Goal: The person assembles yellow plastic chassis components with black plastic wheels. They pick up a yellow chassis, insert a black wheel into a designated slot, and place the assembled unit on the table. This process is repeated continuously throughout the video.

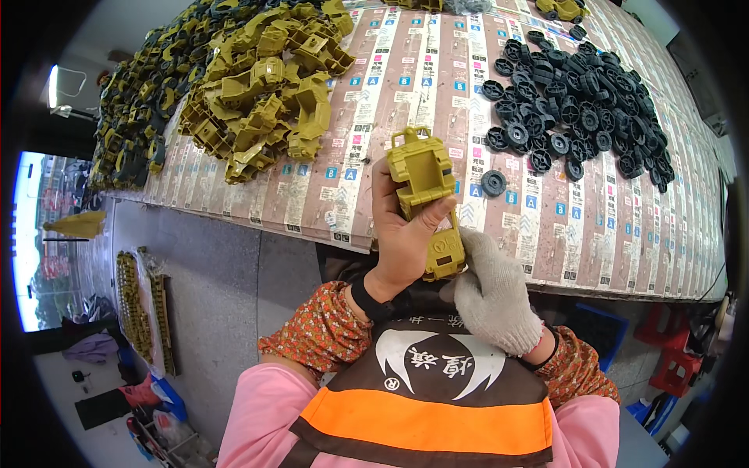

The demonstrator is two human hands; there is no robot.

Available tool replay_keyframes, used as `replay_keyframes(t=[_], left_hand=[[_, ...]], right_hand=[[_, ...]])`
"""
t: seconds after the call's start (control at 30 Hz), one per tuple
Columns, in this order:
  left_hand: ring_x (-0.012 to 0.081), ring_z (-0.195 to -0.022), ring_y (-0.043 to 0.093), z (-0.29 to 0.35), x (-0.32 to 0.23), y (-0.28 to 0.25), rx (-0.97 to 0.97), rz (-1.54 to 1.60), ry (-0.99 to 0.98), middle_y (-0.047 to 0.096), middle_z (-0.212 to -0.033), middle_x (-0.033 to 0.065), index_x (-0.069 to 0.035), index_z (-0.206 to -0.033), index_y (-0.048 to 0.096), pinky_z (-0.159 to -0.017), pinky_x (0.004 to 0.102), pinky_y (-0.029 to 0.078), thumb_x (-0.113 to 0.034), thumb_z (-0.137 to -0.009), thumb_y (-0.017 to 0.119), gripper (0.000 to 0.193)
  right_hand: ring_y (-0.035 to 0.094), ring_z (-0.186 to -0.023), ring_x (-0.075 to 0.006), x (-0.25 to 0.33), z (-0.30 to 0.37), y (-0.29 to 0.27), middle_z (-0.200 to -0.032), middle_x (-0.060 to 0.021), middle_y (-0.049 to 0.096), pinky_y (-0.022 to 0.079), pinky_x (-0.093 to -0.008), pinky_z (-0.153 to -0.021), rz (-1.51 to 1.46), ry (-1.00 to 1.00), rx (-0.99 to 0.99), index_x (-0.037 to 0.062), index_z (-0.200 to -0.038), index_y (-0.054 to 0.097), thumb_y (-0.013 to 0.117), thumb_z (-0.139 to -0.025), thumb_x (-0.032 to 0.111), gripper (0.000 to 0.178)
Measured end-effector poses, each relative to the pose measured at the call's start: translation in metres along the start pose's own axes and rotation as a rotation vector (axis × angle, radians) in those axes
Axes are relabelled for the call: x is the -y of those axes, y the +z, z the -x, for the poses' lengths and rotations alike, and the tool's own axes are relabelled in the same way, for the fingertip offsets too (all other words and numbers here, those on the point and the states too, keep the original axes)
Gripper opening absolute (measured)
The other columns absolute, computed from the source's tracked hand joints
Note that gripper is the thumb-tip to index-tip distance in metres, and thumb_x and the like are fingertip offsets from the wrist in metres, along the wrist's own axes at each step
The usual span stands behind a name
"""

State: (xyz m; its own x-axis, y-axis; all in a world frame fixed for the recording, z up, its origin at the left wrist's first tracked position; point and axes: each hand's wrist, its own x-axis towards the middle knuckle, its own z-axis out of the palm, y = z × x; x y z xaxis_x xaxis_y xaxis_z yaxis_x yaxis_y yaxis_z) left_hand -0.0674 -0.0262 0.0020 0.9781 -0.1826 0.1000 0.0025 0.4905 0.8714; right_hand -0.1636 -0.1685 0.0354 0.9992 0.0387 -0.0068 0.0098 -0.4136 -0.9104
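Note:
My bare left hand (402, 246) is wrapped round an olive-yellow plastic toy vehicle body (425, 173), its thumb lying across the middle. The body stands lengthwise over the table's near edge, with its open box-shaped bay at the far end and a loop at the tip. At its near end, my right hand (495, 300), in a pale knitted glove, closes against the right side. Some gloved fingertips are hidden behind the body, so whether they also pinch a small part cannot be made out. A single black toy wheel (493, 183) lies on the table to the right.
A heap of black wheels (577, 109) lies at the right of the table (374, 101). Olive-yellow bodies (269, 90) are piled at the left, beside a larger pile with wheels (144, 101). Red stools (672, 351) stand below the table at right.

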Motion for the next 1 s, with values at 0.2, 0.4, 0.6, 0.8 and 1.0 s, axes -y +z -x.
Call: replay_keyframes(t=[0.2, 0.4, 0.6, 0.8, 1.0], left_hand=[[0.0119, -0.115, 0.064, -0.001, 0.001, -0.005, 0.080, -0.074, -0.090, 0.062, -0.127, 0.0028, -0.008, -0.142, 0.045, -0.099, 0.0302, 0.055, -0.003, -0.098, 0.078, 0.055], [0.0164, -0.110, 0.067, -0.019, -0.014, -0.034, 0.210, -0.291, -0.391, 0.065, -0.124, 0.0096, -0.013, -0.155, 0.027, -0.091, 0.0341, 0.059, -0.014, -0.101, 0.074, 0.072], [0.0195, -0.113, 0.066, -0.019, -0.018, -0.037, 0.417, -0.351, -0.629, 0.065, -0.127, 0.0146, -0.011, -0.154, 0.033, -0.095, 0.0342, 0.057, -0.007, -0.097, 0.072, 0.069], [0.0158, -0.113, 0.067, -0.014, -0.018, -0.022, 0.655, -0.396, -0.608, 0.065, -0.126, 0.0138, -0.008, -0.157, 0.034, -0.095, 0.0317, 0.056, -0.026, -0.101, 0.071, 0.070], [0.0284, -0.143, 0.055, -0.023, -0.037, -0.041, 0.506, 0.493, -0.873, 0.050, -0.157, 0.0166, -0.018, -0.168, 0.018, -0.107, 0.0485, 0.055, -0.038, -0.100, 0.076, 0.092]], right_hand=[[0.074, -0.081, -0.0420, -0.013, -0.021, -0.021, -0.088, -0.0231, 0.073, 0.058, -0.0495, -0.071, 0.208, -0.054, 0.013, 0.0019, -0.123, 0.063, 0.057, -0.087, 0.000, 0.036], [0.069, -0.092, -0.0417, -0.023, -0.070, -0.054, -0.101, -0.0210, 0.068, 0.056, -0.0493, -0.080, 0.724, -0.128, -0.217, 0.0031, -0.117, 0.066, 0.071, -0.090, 0.013, 0.028], [0.070, -0.094, -0.0322, -0.043, -0.074, -0.057, -0.104, -0.0170, 0.067, 0.056, -0.0415, -0.084, 0.411, -0.070, -0.142, 0.0023, -0.126, 0.063, 0.074, -0.093, 0.015, 0.037], [0.068, -0.099, -0.0182, -0.002, -0.058, -0.036, -0.107, -0.0103, 0.069, 0.056, -0.0352, -0.088, -0.009, -0.095, -0.107, 0.0016, -0.125, 0.061, 0.071, -0.098, 0.016, 0.032], [0.062, -0.105, -0.0174, -0.029, -0.059, -0.048, -0.118, -0.0117, 0.066, 0.052, -0.0324, -0.096, -0.280, 0.134, -0.534, -0.0027, -0.128, 0.060, 0.067, -0.104, 0.020, 0.034]])
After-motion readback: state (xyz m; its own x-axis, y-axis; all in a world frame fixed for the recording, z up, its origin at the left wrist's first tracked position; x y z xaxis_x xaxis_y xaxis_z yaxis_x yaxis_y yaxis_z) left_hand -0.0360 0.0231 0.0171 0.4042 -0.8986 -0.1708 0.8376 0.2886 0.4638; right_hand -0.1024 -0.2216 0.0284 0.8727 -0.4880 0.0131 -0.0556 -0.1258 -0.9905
